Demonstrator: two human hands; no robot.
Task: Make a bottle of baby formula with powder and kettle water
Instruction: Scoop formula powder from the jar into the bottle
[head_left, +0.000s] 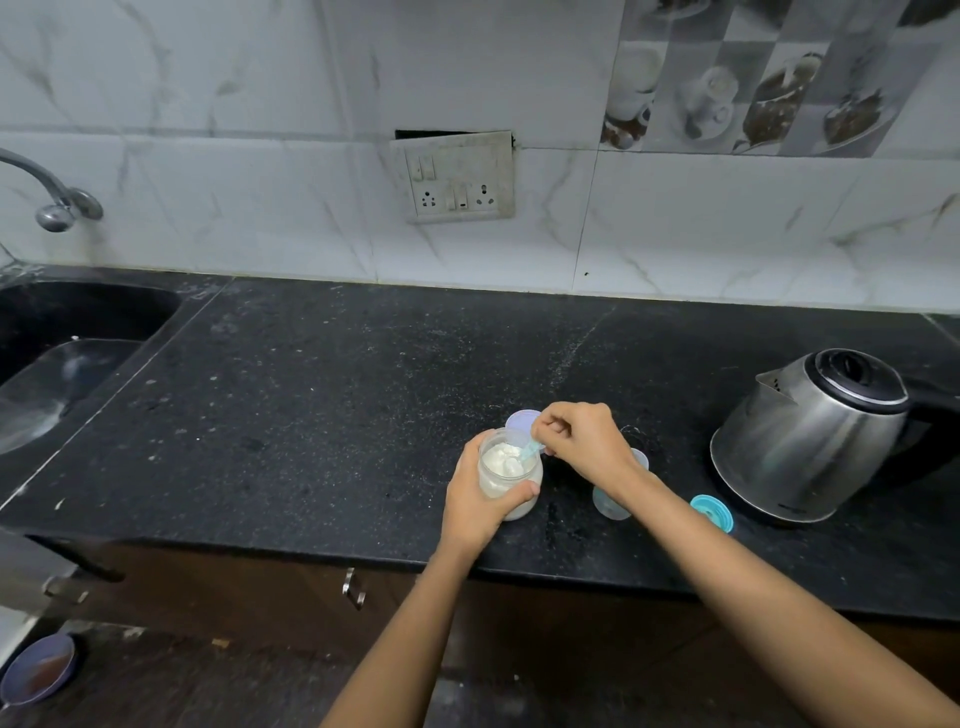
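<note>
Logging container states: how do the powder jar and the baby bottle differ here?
The powder jar holds white powder; the baby bottle looks empty. The left hand grips the jar; the bottle stands untouched, partly hidden behind the right hand's wrist. Both are see-through and uncapped.

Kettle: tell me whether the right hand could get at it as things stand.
Probably yes, once free: the right hand pinches a scoop in the powder jar; only a low teal cap sits toward the kettle.
</note>
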